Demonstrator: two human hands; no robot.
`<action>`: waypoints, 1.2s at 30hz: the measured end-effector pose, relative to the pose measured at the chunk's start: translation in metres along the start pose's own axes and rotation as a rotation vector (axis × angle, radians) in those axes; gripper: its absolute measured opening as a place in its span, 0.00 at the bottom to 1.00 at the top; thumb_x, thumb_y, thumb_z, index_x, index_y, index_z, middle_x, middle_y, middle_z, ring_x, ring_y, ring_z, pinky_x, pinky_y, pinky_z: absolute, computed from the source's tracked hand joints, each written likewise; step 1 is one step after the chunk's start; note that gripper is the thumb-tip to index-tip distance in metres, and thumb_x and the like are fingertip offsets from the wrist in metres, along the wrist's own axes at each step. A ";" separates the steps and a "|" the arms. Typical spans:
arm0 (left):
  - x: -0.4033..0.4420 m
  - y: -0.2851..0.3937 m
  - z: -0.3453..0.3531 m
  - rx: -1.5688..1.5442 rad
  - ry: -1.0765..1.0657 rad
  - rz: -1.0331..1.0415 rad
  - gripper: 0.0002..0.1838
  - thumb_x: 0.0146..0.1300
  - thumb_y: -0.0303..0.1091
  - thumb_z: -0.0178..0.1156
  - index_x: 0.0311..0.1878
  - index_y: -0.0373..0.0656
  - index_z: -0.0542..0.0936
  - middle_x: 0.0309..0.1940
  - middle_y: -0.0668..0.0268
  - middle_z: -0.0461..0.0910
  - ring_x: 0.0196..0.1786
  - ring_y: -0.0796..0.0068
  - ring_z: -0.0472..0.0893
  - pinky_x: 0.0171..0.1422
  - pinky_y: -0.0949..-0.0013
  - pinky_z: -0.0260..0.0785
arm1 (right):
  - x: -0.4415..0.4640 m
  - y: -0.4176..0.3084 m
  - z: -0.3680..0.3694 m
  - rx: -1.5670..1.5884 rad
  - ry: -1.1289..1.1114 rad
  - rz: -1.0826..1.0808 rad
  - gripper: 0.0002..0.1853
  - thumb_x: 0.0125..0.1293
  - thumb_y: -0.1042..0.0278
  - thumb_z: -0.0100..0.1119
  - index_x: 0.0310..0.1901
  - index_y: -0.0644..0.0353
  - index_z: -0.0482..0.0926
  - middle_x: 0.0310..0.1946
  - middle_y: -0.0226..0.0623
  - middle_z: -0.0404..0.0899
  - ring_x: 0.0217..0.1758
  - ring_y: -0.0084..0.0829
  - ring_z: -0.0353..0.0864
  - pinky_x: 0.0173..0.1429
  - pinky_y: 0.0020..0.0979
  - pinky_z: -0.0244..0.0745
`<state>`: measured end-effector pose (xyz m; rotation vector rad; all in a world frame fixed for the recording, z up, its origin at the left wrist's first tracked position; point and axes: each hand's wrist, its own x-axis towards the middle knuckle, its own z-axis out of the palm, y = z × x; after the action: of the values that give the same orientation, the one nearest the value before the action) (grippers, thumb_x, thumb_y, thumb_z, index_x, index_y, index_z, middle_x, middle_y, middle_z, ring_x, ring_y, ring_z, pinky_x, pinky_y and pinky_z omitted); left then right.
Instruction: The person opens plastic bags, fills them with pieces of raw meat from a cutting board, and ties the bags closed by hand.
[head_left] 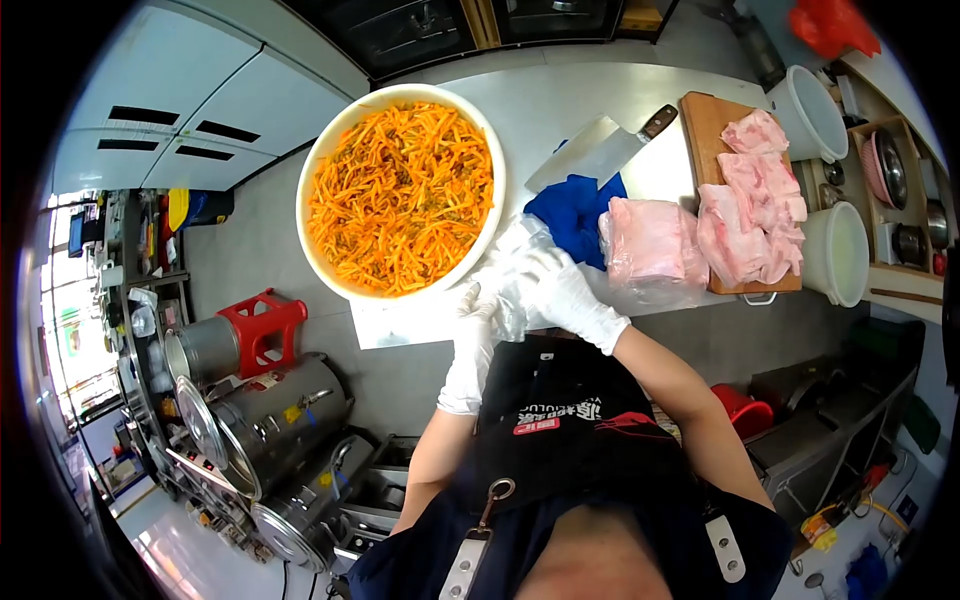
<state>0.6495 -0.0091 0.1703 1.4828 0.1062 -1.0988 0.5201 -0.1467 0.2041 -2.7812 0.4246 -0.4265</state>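
Both of my hands wear white gloves and meet at the table's front edge, over a crumpled clear plastic bag. My left hand is closed on the bag's left side, thumb up, close below a large white bowl. The bowl is full of shredded orange vegetable mixed with brown bits. My right hand grips the bag from the right; some of its fingertips are hidden in the plastic. Just beyond it lie a bunched blue cloth and a plastic-wrapped slab of pale meat.
A cleaver lies on the metal table, its handle pointing right. Several pieces of raw fatty meat rest on a wooden cutting board. White buckets stand past the board. A red stool and steel pots are at left.
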 end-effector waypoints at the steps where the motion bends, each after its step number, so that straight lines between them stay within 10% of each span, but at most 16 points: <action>1: 0.003 -0.002 -0.005 0.043 -0.031 -0.015 0.24 0.62 0.24 0.58 0.61 0.30 0.67 0.39 0.63 0.79 0.30 0.80 0.76 0.33 0.78 0.69 | -0.006 0.010 0.022 -0.051 -0.047 0.091 0.17 0.56 0.64 0.51 0.47 0.57 0.75 0.50 0.37 0.72 0.60 0.35 0.67 0.64 0.37 0.62; 8: -0.005 -0.004 -0.021 0.035 -0.074 0.004 0.06 0.62 0.23 0.58 0.41 0.35 0.79 0.29 0.67 0.80 0.28 0.81 0.77 0.31 0.78 0.69 | -0.008 0.017 0.028 -0.108 -0.031 0.101 0.17 0.54 0.65 0.52 0.46 0.58 0.75 0.47 0.39 0.72 0.57 0.38 0.69 0.64 0.38 0.62; 14: -0.006 0.011 -0.024 0.099 0.025 0.002 0.11 0.69 0.35 0.53 0.32 0.41 0.78 0.20 0.71 0.76 0.20 0.82 0.70 0.24 0.77 0.62 | -0.003 -0.004 -0.002 0.061 0.126 0.114 0.18 0.53 0.66 0.54 0.47 0.60 0.75 0.47 0.40 0.73 0.55 0.39 0.70 0.61 0.40 0.64; 26: -0.016 0.014 -0.015 0.170 -0.171 0.160 0.04 0.65 0.28 0.57 0.37 0.39 0.79 0.27 0.71 0.79 0.27 0.84 0.74 0.33 0.79 0.68 | -0.012 -0.006 0.041 0.055 0.017 0.106 0.11 0.53 0.64 0.55 0.39 0.55 0.79 0.43 0.33 0.77 0.51 0.35 0.72 0.57 0.38 0.64; 36: -0.003 0.003 -0.005 -0.091 -0.155 -0.002 0.06 0.63 0.26 0.58 0.42 0.38 0.80 0.34 0.68 0.80 0.31 0.79 0.77 0.37 0.76 0.71 | -0.002 -0.053 0.015 0.931 0.115 0.788 0.10 0.59 0.65 0.64 0.37 0.62 0.78 0.28 0.34 0.81 0.28 0.29 0.78 0.35 0.30 0.73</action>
<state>0.6526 -0.0049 0.1735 1.3122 0.0488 -1.1910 0.5362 -0.0939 0.2072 -1.5453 0.9813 -0.4270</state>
